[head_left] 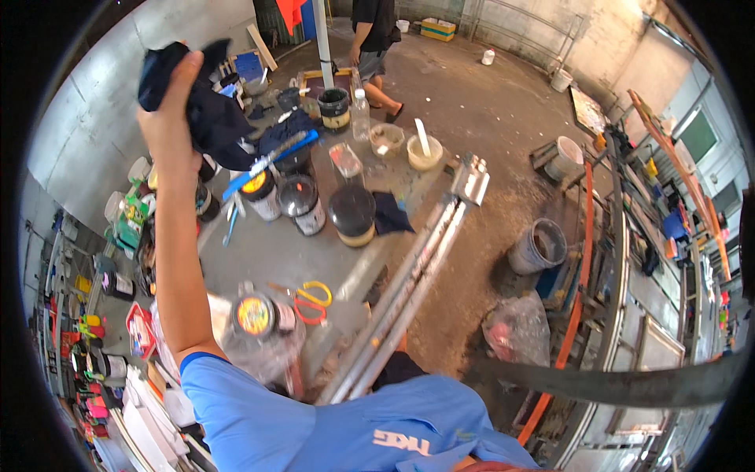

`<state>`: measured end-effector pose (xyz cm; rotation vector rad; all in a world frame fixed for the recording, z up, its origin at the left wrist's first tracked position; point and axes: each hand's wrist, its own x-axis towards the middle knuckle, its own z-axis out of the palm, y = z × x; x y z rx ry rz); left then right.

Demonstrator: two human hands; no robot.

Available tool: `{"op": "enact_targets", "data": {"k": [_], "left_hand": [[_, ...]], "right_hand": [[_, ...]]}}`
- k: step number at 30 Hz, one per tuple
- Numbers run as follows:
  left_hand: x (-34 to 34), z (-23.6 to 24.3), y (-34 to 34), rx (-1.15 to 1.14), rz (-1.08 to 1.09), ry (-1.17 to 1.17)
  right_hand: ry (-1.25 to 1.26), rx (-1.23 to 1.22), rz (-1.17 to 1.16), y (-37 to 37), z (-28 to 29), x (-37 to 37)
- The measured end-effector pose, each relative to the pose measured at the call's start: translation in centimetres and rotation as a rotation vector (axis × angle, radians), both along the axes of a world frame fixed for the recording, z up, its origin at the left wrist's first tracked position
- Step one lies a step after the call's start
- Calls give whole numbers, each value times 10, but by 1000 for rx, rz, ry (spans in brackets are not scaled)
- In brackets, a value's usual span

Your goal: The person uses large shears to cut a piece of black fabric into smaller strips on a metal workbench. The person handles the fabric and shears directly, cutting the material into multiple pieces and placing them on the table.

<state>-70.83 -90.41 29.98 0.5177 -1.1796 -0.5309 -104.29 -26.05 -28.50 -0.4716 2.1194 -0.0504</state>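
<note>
My left hand (171,130) is raised at the upper left with its fingers wrapped round a dark navy cloth (219,118), which hangs down in folds. Below the cloth, a long blue-edged strip (271,164) lies across the tops of several jars. Close by stand a yellow-labelled jar (261,193), a black-lidded jar (302,206) and another dark-topped jar (352,215), with a dark rag (391,214) beside the last. Nearer to me are scissors (313,302) with yellow and red handles and a round-lidded jar (255,316) among clear plastic. My right hand is out of view.
Two metal rails (409,291) run along the table's right side. Tubs (425,153) and a clear bottle (360,114) stand farther back. A person (377,39) is beyond the table. On the right floor are a bucket (538,246), a plastic bag (517,329) and racks.
</note>
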Motion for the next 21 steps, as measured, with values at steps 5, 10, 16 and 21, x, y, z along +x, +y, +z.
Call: {"op": "enact_targets", "data": {"k": [5,10,16,21], "left_hand": [[-1,29,-120,-232,175,87],[-9,-57,-257,-203,561,-182],[75,-307,-384,653,371,-977],[18,-244,-360,817,-5,-950]], "right_hand": [[30,-39,-263,-62,38,-33],[53,-60,-397,-115,60,-48],[39,-11,-415,-132,67,-55],[27,9,-526,-103,63,-28]]}}
